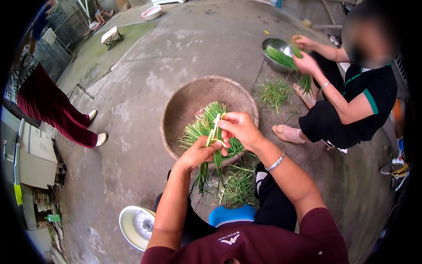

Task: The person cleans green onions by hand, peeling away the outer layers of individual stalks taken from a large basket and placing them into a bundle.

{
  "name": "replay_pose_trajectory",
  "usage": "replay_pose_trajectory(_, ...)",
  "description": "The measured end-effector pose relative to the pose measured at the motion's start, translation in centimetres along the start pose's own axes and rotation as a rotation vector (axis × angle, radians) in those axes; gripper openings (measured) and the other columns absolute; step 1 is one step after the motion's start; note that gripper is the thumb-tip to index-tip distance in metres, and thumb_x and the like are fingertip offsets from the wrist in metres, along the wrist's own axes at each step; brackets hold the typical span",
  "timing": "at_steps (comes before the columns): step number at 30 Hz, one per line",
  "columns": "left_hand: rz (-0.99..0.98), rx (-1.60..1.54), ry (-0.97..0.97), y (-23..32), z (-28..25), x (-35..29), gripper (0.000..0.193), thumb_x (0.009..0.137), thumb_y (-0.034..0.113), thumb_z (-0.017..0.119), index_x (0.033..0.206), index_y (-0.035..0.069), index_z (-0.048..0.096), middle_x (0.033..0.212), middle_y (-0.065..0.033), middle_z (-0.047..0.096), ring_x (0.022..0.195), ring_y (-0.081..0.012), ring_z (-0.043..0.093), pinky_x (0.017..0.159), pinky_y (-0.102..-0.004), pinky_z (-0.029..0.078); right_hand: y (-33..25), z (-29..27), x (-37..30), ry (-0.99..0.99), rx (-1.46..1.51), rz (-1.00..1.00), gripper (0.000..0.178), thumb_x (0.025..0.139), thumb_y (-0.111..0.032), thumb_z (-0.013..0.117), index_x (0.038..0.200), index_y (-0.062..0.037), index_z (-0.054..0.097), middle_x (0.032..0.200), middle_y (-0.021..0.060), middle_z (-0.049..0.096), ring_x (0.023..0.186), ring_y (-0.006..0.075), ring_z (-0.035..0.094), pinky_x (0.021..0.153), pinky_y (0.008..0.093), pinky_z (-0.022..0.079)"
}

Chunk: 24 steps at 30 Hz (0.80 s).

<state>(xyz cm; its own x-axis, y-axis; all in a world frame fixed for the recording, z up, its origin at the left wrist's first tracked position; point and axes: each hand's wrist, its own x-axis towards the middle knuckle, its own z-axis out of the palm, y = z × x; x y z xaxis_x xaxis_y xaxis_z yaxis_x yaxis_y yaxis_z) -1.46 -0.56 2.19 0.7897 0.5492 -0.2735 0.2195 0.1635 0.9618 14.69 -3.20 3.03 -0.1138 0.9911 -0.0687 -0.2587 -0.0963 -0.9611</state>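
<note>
Over the near side of the woven basket (173, 103), our left hand (198, 154) and right hand (241, 129) both pinch the green stalks (212, 135), apparently cleaning them, and the next move likely calls for a steady left hold and light right-hand peeling.

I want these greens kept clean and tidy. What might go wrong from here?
First, the chives held in the left hand and right hand trail their leafy ends past the near rim of the woven basket, beside loose greens on the ground; a slipped stalk could mix in there. Second, the pale bucket stands close to the left leg, so shifting that leg might knock it.
</note>
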Motion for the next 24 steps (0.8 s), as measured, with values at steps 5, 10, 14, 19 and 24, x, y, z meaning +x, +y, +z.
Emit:
replay_pose_trajectory(5, 0.043, -0.005, 0.019, 0.0, 0.1, 0.0, 0.029, 0.084, 0.031, 0.041, 0.094, 0.006, 0.052, 0.073, -0.0010, 0.055, 0.047, -0.0042, 0.034, 0.042, -0.0162, 0.029, 0.3, 0.0, 0.1, 0.010, 0.047, -0.022, 0.014, 0.081, -0.013, 0.048, 0.080, 0.0014, 0.050, 0.059, 0.0047, 0.050, 0.045, 0.0107, 0.048, 0.039, 0.0208, 0.040)
replay_pose_trajectory(10, 0.066, -0.415, 0.110, 0.1, 0.0, 0.0, 0.038, 0.085, 0.037, 0.035, 0.097, 0.004, 0.048, 0.080, -0.0082, 0.055, 0.045, -0.0061, 0.036, 0.039, -0.0174, 0.031, 0.4, 1.1, -0.1, 0.042, -0.049, -0.178, 0.012, 0.081, -0.011, 0.047, 0.079, 0.0006, 0.049, 0.059, 0.0044, 0.051, 0.045, 0.0082, 0.047, 0.039, 0.0195, 0.037)
replay_pose_trajectory(14, -0.042, -0.409, 0.180, -0.3, 0.0, 0.2, 0.038, 0.086, 0.037, 0.030, 0.091, 0.003, 0.047, 0.076, -0.0106, 0.056, 0.039, -0.0075, 0.036, 0.035, -0.0185, 0.030, 0.0, 1.9, -0.4, 0.019, -0.078, -0.229, 0.009, 0.080, -0.008, 0.048, 0.077, 0.0004, 0.048, 0.058, 0.0042, 0.052, 0.043, 0.0063, 0.045, 0.036, 0.0182, 0.035)
replay_pose_trajectory(19, -0.005, -0.237, 0.161, -1.4, -0.1, 0.6, 0.037, 0.087, 0.034, 0.027, 0.080, 0.004, 0.047, 0.069, -0.0085, 0.056, 0.036, -0.0072, 0.036, 0.034, -0.0196, 0.030, 0.6, 1.9, -0.3, 0.023, -0.045, -0.162, 0.007, 0.078, -0.005, 0.048, 0.077, 0.0016, 0.048, 0.059, 0.0055, 0.053, 0.044, 0.0072, 0.047, 0.035, 0.0183, 0.035)
replay_pose_trajectory(24, 0.010, -0.096, 0.160, -1.5, -0.3, 0.6, 0.038, 0.087, 0.033, 0.026, 0.078, 0.004, 0.048, 0.065, -0.0066, 0.056, 0.036, -0.0075, 0.038, 0.035, -0.0201, 0.031, 1.3, 2.1, 0.0, 0.118, 0.011, -0.122, 0.009, 0.078, -0.005, 0.047, 0.082, 0.0028, 0.050, 0.057, 0.0060, 0.053, 0.044, 0.0085, 0.048, 0.036, 0.0197, 0.037)
